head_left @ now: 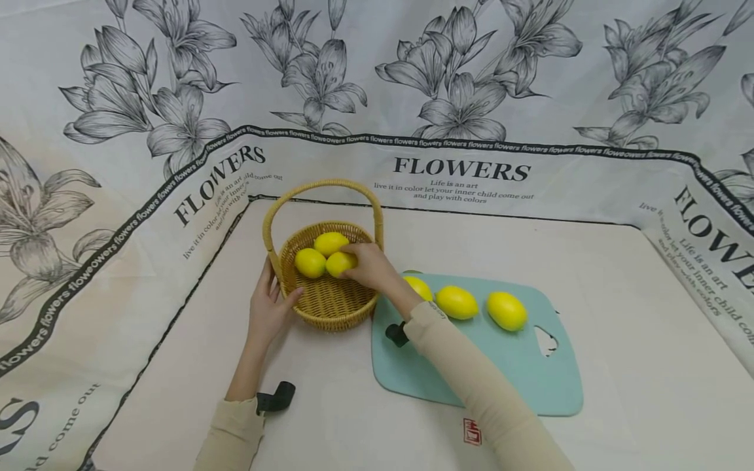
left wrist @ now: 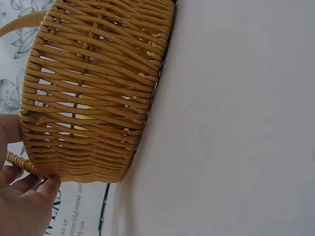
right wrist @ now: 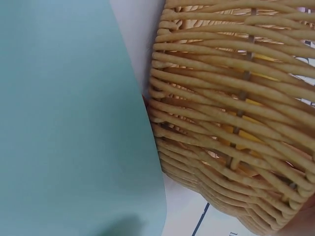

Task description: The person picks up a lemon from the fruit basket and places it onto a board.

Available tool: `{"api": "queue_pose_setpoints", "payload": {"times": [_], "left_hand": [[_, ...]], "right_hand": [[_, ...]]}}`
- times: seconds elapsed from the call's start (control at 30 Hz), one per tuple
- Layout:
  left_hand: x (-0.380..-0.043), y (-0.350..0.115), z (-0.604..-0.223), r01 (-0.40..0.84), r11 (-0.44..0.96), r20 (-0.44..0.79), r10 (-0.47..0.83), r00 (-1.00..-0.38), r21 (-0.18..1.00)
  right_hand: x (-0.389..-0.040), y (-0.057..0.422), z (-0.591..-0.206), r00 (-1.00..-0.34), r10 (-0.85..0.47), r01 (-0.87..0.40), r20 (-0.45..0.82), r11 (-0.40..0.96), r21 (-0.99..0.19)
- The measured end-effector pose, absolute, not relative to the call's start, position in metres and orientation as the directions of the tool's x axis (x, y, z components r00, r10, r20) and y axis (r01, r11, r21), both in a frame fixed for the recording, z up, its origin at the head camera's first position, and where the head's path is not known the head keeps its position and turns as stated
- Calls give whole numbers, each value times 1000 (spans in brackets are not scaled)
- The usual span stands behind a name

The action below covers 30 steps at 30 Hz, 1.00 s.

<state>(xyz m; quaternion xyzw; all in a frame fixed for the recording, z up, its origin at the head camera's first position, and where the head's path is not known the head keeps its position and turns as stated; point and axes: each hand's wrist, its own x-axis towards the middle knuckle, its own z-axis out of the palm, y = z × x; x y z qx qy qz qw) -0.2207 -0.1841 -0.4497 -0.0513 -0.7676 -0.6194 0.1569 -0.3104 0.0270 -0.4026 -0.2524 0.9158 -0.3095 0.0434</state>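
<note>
A wicker basket (head_left: 332, 322) with a tall arched handle stands on the table, left of centre in the head view. My left hand (head_left: 272, 313) grips its left side, thumb over the rim and fingers behind the wall; the left wrist view shows these fingers at the weave (left wrist: 93, 98). Inside the basket, my right hand (head_left: 374, 268) holds a lemon (head_left: 340, 264) between thumb and fingers. Beside that one lie two more lemons, one at the left (head_left: 309, 263) and one at the back (head_left: 330, 243). In the right wrist view the basket wall (right wrist: 221, 103) hides the right hand's fingertips.
A pale teal cutting board (head_left: 518, 379) lies right of the basket, its edge close to the basket wall. On it are three lemons: one partly behind the right forearm (head_left: 419, 286), a middle one (head_left: 457, 302) and a right one (head_left: 506, 311). Flower-printed cloth (head_left: 459, 170) surrounds the table.
</note>
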Motion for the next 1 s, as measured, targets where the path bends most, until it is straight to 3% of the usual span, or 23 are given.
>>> {"api": "queue_pose_setpoints", "payload": {"times": [0.37,0.67,1.0], "left_hand": [[-220,-185,-451,267,221,297,-117,-948,938],[-207,-176,-423,223,212,249,-104,-963,951],[-204,-173,-418,232,219,259,-104,-960,948]], "right_hand": [[-302,34,-400,-865,-482,-458,138,648,-608],[-295,42,-398,-863,-469,-465,185,599,-651],[-284,48,-391,-854,-459,-489,245,544,-682]]}}
